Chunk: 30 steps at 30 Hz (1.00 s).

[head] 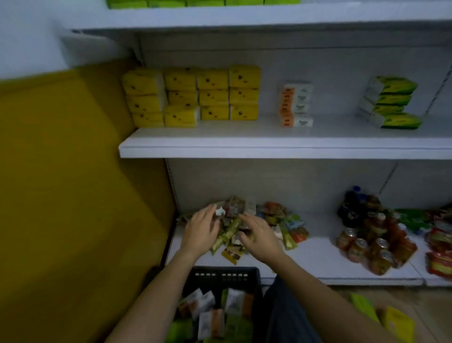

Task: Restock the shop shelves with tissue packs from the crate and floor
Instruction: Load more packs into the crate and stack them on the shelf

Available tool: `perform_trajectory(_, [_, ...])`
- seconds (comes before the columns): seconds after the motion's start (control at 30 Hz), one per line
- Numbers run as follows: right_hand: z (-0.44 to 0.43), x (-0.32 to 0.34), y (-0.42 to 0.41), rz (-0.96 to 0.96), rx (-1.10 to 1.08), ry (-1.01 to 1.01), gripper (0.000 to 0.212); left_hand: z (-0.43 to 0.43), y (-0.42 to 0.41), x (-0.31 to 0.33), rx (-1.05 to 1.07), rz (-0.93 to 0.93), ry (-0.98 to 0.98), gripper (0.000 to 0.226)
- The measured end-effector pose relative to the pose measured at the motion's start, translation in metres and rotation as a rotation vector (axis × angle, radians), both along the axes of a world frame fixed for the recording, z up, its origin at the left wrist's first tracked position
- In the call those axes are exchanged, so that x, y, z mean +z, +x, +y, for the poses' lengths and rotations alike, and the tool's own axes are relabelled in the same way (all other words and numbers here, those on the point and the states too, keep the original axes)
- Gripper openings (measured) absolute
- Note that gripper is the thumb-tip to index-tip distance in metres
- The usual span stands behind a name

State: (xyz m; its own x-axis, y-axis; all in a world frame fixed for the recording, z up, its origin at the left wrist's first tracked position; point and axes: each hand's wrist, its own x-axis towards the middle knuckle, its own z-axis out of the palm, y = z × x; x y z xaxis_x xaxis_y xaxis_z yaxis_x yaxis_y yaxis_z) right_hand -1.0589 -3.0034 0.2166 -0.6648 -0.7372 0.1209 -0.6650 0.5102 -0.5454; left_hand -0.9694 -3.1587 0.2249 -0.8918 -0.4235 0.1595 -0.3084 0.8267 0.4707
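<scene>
Both my hands reach onto the bottom shelf (pixel 318 254). My left hand (pixel 201 231) and my right hand (pixel 260 236) lie with fingers extended on either side of a heap of small snack packets (pixel 232 220), touching it. Below my arms stands a black crate (pixel 225 274) holding white-and-orange and green tissue packs (pixel 210 315). On the middle shelf (pixel 269 147) sit stacked yellow tissue packs (pixel 193 96), a stack of white-and-orange packs (pixel 296 105) and a stack of green-and-white packs (pixel 391 102). Green and yellow packs (pixel 391 320) lie on the floor at the lower right.
Jars and dark bottles (pixel 371 235) crowd the right of the bottom shelf, with red packets (pixel 440 247) at the far right. A yellow panel (pixel 61 195) walls off the left. Green packs (pixel 203 3) line the top shelf. The picture is blurred.
</scene>
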Motion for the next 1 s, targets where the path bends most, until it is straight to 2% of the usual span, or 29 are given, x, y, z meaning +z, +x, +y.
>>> perform_trajectory(0.23, [-0.022,-0.105,0.067,-0.278,0.085,0.181,0.054,-0.020,0.094,-0.113,0.184,-0.197,0.318,0.049])
perform_trajectory(0.33, [-0.030,-0.151,0.083,-0.447,0.055,0.256,0.054,-0.023,0.114,-0.163,0.250,-0.330,0.470,0.050])
perform_trajectory(0.43, [-0.034,-0.191,0.090,-0.567,0.014,0.323,0.052,-0.025,0.121,-0.205,0.294,-0.411,0.523,0.049])
perform_trajectory(0.7, [-0.046,-0.294,0.063,-0.816,-0.264,0.362,0.047,-0.025,0.086,-0.313,0.299,-0.590,0.702,0.047])
perform_trajectory(0.83, [-0.035,-0.361,0.032,-0.885,-0.376,0.353,0.061,-0.017,0.038,-0.365,0.172,-0.569,0.759,0.046])
perform_trajectory(1.0, [-0.051,-0.377,-0.006,-0.960,-0.541,0.245,0.043,-0.012,-0.015,-0.395,0.053,-0.589,0.897,0.049])
